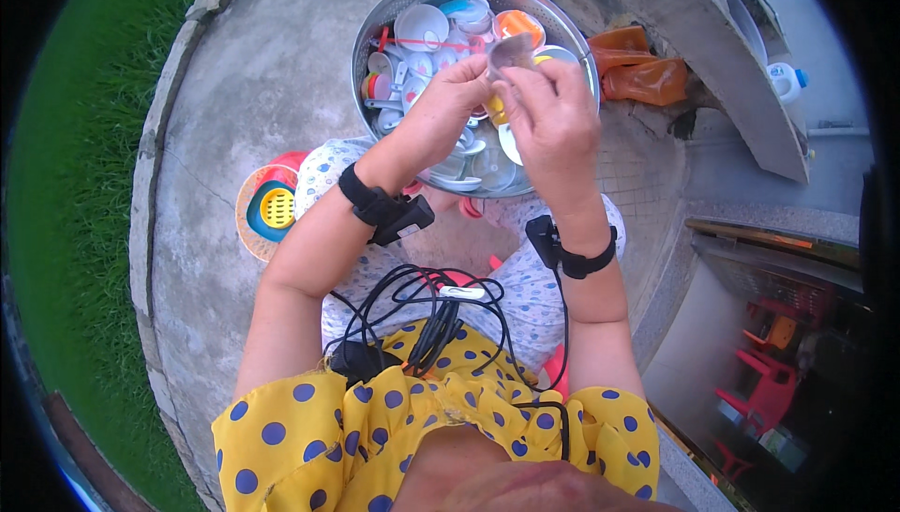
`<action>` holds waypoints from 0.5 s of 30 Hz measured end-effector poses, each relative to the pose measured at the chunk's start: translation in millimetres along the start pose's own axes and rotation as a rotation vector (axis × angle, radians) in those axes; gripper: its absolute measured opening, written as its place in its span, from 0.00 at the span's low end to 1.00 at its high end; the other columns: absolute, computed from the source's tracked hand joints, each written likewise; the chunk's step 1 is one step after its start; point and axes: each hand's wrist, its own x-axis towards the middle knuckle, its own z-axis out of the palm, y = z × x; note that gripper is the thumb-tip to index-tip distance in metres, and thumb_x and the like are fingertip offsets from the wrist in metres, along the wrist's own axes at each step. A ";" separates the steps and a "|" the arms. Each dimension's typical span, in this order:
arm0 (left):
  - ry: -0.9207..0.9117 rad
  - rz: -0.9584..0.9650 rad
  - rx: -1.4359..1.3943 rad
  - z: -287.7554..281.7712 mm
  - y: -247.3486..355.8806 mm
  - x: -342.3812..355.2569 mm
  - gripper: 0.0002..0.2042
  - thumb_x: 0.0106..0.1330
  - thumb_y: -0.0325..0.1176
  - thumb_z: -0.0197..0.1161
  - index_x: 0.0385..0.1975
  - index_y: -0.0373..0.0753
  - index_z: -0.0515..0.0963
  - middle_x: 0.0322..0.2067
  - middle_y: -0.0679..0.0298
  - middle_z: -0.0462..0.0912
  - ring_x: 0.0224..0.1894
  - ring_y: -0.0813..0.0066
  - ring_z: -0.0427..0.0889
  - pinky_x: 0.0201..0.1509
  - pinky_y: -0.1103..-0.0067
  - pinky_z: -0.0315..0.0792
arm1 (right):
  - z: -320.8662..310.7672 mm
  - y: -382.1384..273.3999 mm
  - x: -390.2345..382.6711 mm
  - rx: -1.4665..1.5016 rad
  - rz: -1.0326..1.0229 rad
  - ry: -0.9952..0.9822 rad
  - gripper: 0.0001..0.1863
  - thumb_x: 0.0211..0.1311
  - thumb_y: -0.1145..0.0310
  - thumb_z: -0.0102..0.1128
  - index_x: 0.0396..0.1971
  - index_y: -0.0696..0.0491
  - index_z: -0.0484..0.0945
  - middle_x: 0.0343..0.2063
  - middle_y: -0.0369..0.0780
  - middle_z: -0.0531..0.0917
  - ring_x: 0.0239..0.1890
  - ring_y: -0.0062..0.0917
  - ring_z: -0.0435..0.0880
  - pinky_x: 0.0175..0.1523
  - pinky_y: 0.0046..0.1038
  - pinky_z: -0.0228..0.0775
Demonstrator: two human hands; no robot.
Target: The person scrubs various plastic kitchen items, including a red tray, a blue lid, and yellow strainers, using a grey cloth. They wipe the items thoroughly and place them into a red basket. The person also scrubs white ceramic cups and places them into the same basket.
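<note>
Evidently, a thin greyish-brown piece (510,51) is held between both hands, above the far middle part of a round metal basin (591,104) with a perforated wall. By the left hand (450,104), a narrow grip is kept, with thumb and fingertips brought together at the piece's near left side. By the right hand (559,123), the piece is pinched from the right, with the fingers bent over it and little gap left in the grip. Just below the meeting fingertips a yellow item (497,112) is seen; whether it is touched or held too cannot be told. The basin is filled with small plastic ware: a white bowl (422,26) is placed at the far left, an orange-and-white round container (518,26) at the far side, and a thin red stick (436,43) is laid across the left half. Small coloured marks are borne by some pale pieces (419,65), too small to be read. On the concrete ground (220,104), left of the basin and nearer, a yellow slotted piece (277,208) is set in a teal surround. To the right of the basin, orange plastic bags (647,79) are heaped, and farther right a white bottle with a blue cap (784,83) is seen, on which any lettering cannot be made out.
</note>
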 end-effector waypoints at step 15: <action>-0.113 0.091 -0.594 -32.5 28.1 9.0 0.14 0.74 0.30 0.51 0.54 0.29 0.71 0.53 0.53 0.77 0.57 0.61 0.78 0.64 0.62 0.72 | -1.8 25.2 -6.7 0.390 0.447 0.070 0.10 0.64 0.65 0.65 0.34 0.57 0.81 0.32 0.36 0.76 0.32 0.22 0.75 0.36 0.23 0.68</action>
